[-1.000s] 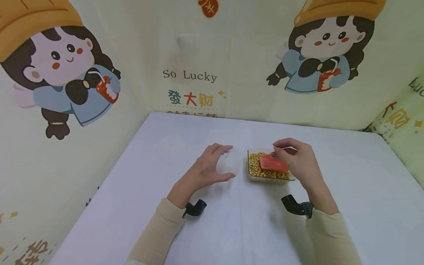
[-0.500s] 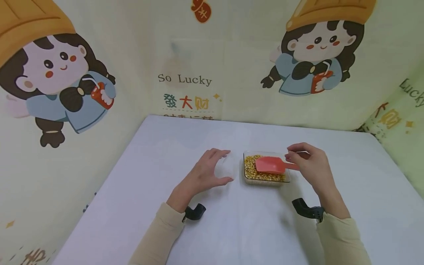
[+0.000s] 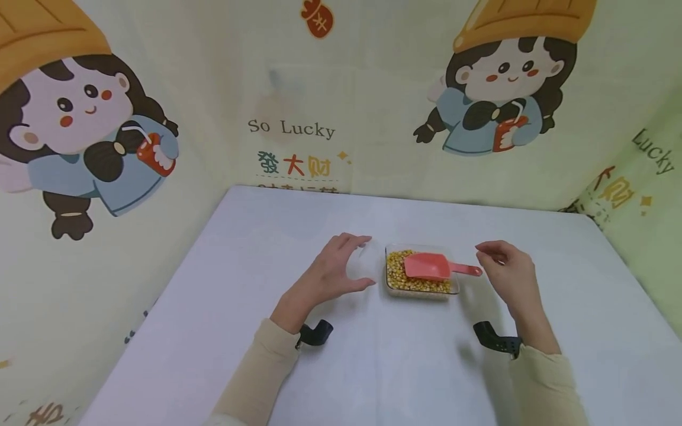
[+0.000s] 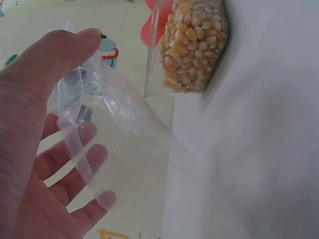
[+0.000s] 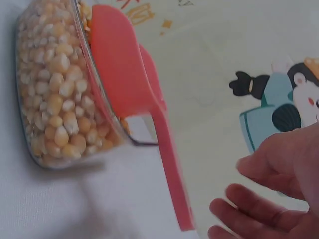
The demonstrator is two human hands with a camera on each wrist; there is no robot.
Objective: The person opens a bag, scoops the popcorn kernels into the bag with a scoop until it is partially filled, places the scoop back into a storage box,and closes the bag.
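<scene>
My left hand (image 3: 330, 266) holds a clear plastic bag (image 4: 134, 164), its thumb and fingers spread wide in a C shape at the bag's mouth. Through the thin film the fingertips show in the left wrist view. To the right of this hand stands a clear rectangular container (image 3: 418, 294) full of dried corn kernels (image 3: 395, 273). A red scoop (image 3: 428, 266) lies on the kernels, its handle jutting over the container's right side. Just past the handle's end, my right hand (image 3: 511, 275) hovers with loosely bent fingers, holding nothing; a gap separates it from the handle in the right wrist view.
A white-covered table (image 3: 266, 236) bears the container. Behind and beside it rise cloth walls (image 3: 383, 118) printed with cartoon figures and lettering. Black wrist mounts (image 3: 316, 333) stick out below both hands.
My right hand has let go of the scoop and drawn back to the right, leaving it on the kernels. The left hand stays nearly where it was with the bag.
</scene>
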